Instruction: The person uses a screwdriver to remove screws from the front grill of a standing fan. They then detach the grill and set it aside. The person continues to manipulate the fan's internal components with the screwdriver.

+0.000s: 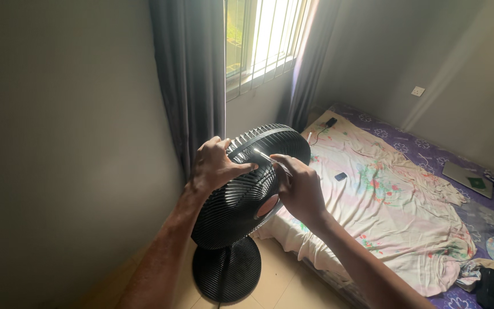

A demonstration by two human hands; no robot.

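Black ribbed fan grille (241, 194), left hand (212, 169) gripping rim, right hand (301, 189) holding thin metal tool (265, 154)

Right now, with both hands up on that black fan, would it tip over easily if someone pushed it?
Probably somewhat. The fan carries a big grille head over a smaller round base, so it looks top-heavy. The left hand grips the rim and the right hand works a thin tool there, which likely steadies it. The slatted grille may flex slightly.
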